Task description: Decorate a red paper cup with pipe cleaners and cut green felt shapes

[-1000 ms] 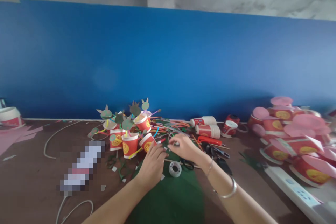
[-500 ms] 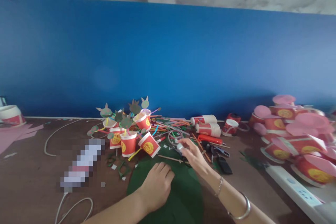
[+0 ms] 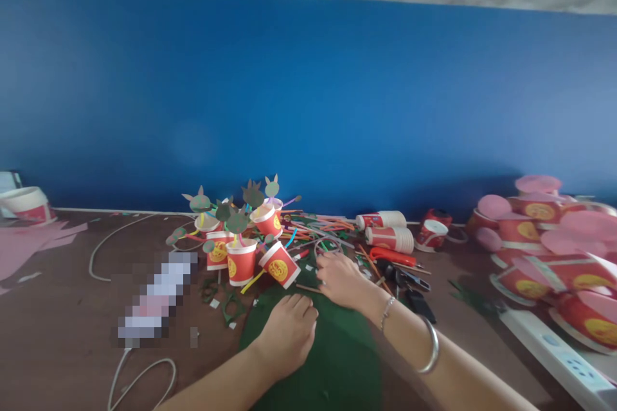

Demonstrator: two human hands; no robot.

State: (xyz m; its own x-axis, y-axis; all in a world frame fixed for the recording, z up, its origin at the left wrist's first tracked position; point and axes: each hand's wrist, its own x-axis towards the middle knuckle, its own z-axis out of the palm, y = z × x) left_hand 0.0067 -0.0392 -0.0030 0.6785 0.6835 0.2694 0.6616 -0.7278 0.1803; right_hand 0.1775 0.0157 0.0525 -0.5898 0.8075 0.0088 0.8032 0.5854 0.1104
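Observation:
Green paper (image 3: pixel 337 359) lies on the brown table, under and between my hands. My left hand (image 3: pixel 289 334) rests over its upper left part with the fingers curled in; whatever they hold, if anything, is hidden. My right hand (image 3: pixel 340 279) reaches past the paper's far edge, fingers bent down among small scraps and a ring of tape (image 3: pixel 329 245); its fingertips are partly hidden. A thin stick (image 3: pixel 307 288) lies between the hands. Red and white paper cups (image 3: pixel 241 263) with green animal-head cutouts stand just beyond my left hand, one cup (image 3: pixel 278 264) tilted.
Colored strips (image 3: pixel 332 225) lie beyond my right hand, near stacked cups (image 3: pixel 389 239), a red tool (image 3: pixel 393 257) and black-handled items. Pink-topped cups (image 3: pixel 525 231) and a white power strip (image 3: pixel 554 347) are at the right. Pink paper (image 3: pixel 33 244) and a white cable (image 3: pixel 94 257) are at the left.
My right hand has moved slightly left and turned palm down; the small whitish object seen at its fingertips is no longer visible. My left hand has barely moved. The view has shifted a little.

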